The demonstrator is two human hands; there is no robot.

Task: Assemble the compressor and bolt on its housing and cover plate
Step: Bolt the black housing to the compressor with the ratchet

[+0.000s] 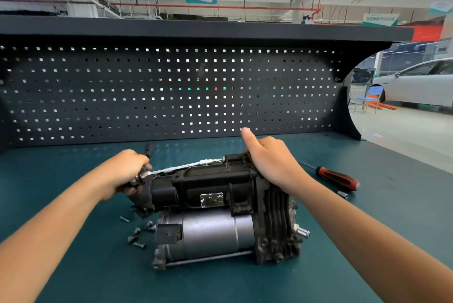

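The compressor (220,229) lies on the green bench mat (73,204), grey motor cylinder in front, black housing (208,185) on top. My left hand (127,170) grips the head of a ratchet wrench; its silver extension bar (181,167) runs right to a bolt at the housing's top back corner. My right hand (272,163) rests on the finned right end of the housing, fingers curled over its far edge and thumb pointing up.
Several loose bolts (138,234) lie on the mat left of the motor. A red-and-black screwdriver (335,177) and a small socket (343,194) lie to the right. A dark pegboard (171,91) walls the back of the bench.
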